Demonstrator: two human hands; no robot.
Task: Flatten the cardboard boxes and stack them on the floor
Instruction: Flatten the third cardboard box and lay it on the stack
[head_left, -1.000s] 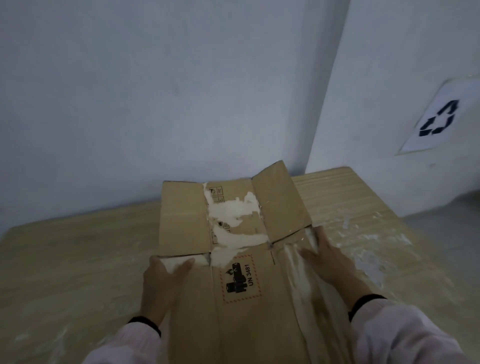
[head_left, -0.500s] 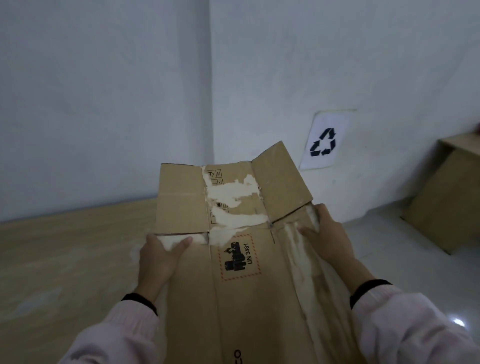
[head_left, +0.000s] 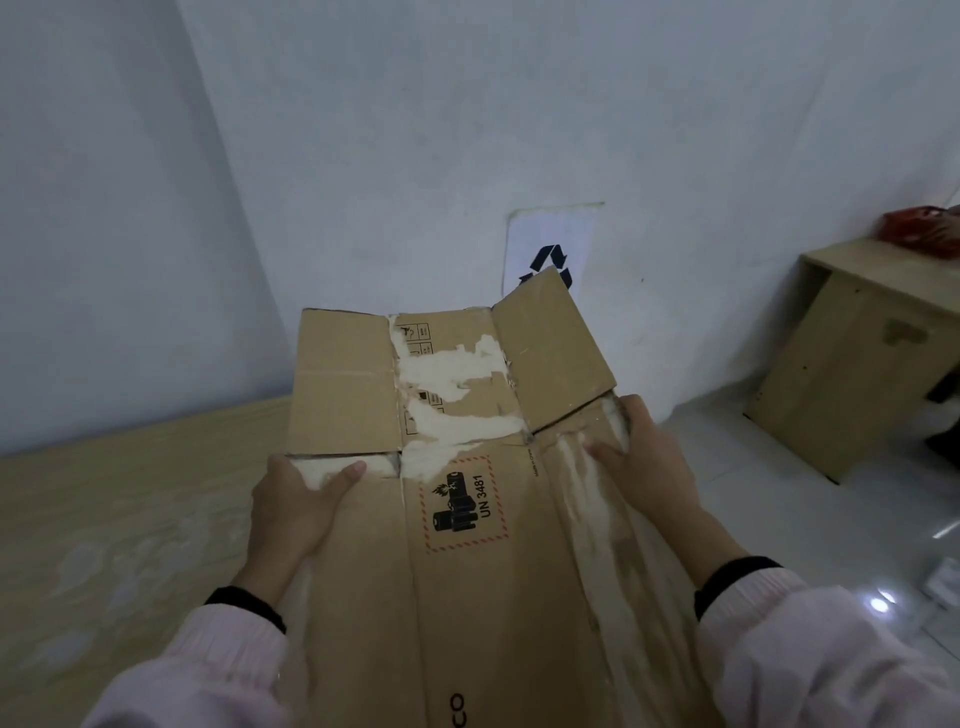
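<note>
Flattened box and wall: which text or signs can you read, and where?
"UN 3481": red-dashed battery label on the flattened cardboard box.
"Made in China": box, beside the label; tiny, uncertain.
"CO": box, bottom edge, cut off.
Handling symbols: too small.
Recycling symbol: wall sign.

Light wood-grain table (head_left: 104, 519) with whitish smears filling the left side, glossy pale floor (head_left: 779, 493) spreading right, small wooden desk (head_left: 857, 364) standing on it against the wall, red packet (head_left: 914, 228) sitting on the desk top.
</note>
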